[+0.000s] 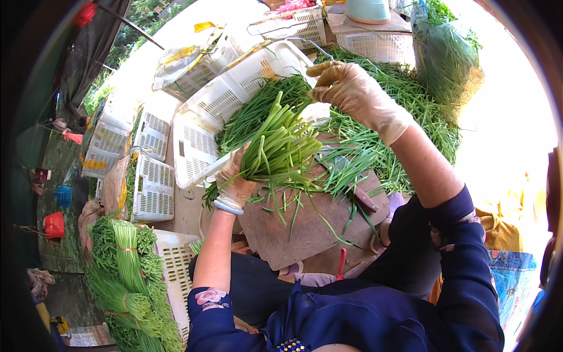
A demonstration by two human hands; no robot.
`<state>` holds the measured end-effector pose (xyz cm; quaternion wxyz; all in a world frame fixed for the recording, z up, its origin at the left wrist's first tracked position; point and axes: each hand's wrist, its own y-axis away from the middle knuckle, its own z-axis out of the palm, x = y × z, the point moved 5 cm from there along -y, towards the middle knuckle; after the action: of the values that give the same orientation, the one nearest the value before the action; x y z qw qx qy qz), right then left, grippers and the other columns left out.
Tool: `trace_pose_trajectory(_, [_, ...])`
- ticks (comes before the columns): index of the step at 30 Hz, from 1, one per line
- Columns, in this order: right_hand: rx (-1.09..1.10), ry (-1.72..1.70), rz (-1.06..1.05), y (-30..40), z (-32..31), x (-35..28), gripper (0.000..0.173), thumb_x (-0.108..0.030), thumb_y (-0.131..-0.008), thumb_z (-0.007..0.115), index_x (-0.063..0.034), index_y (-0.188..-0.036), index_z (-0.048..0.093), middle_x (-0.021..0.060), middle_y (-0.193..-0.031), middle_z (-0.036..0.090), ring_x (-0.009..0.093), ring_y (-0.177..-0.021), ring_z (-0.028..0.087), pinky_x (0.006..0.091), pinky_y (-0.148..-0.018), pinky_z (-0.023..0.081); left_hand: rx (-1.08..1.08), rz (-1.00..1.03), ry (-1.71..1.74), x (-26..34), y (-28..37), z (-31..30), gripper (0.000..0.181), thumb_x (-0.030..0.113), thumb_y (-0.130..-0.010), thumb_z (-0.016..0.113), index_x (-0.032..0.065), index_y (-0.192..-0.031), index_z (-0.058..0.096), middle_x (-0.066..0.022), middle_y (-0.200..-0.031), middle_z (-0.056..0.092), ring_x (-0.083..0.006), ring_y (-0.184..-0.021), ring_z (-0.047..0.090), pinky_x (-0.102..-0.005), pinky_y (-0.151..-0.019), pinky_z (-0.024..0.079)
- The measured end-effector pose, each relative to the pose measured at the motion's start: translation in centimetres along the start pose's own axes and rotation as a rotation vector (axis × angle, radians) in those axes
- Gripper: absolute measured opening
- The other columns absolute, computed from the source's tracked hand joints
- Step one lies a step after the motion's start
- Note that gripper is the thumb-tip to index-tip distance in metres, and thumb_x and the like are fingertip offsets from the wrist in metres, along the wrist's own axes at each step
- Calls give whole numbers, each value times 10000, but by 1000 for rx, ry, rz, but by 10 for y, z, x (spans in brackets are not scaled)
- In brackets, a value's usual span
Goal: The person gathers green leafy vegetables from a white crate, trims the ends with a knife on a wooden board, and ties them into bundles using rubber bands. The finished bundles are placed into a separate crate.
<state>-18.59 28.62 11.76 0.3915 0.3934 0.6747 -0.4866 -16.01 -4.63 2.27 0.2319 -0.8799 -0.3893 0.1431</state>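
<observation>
My left hand [235,178], in a stained glove with a pale bangle at the wrist, grips a thick bunch of green stalks, apparently garlic chives [281,149]. Its cut, paler ends fan up and to the right. My right hand [352,90], also gloved, is raised above the loose greens at upper right. Its fingers are bent and apart, with nothing visible between them. Below the hands lies a brown board [286,229] strewn with loose leaves. On its right side rests a knife with a wooden handle [364,199], its blade partly covered by leaves.
A white plastic crate [198,149] holding greens stands tilted behind my left hand. Loose greens [409,114] are heaped at right. Tied bundles [129,268] fill a crate at lower left. Other crates [154,189], a stuffed green bag [453,61] and a light-blue bucket [368,11] stand around.
</observation>
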Motion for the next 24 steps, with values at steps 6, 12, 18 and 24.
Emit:
trace_pose_trajectory(6, [721, 746, -288, 6, -145, -46, 170, -29, -850, 768, -30, -1003, 693, 63, -1133, 697, 178, -987, 659, 326, -912, 535, -300, 70, -327, -11, 17, 6, 506, 254, -1074, 373, 196, -1570, 294, -12, -1651, 244, -180, -1522, 200, -420, -1278, 131])
trace_pose_trajectory(12, [46, 316, -567, 8, -3, -41, 429, -93, -735, 859, -154, -1140, 732, 133, -1382, 571, 320, -1275, 531, 403, -1053, 462, -321, -79, 188, 9, 5, -11, 456, 245, -988, 586, 161, -1430, 509, -24, -1496, 491, -216, -1348, 474, -389, -1154, 371])
trace_pose_trajectory(18, [-256, 449, -470, 13, 49, -50, 491, -103, -713, 818, -184, -1187, 719, 173, -1480, 497, 375, -1363, 445, 446, -1104, 416, -312, -69, 377, 14, -2, -11, 590, 308, -812, 804, 65, -1308, 597, -111, -1254, 673, -296, -1153, 629, -408, -1014, 490])
trace_pose_trajectory(24, [-436, 386, -297, 19, 47, -35, 494, 12, -731, 750, -108, -1207, 701, 190, -1571, 384, 352, -1437, 380, 448, -1151, 370, -449, -123, 549, 19, 7, -2, 537, 241, -827, 796, 65, -1297, 606, -92, -1244, 677, -264, -1138, 636, -379, -997, 504])
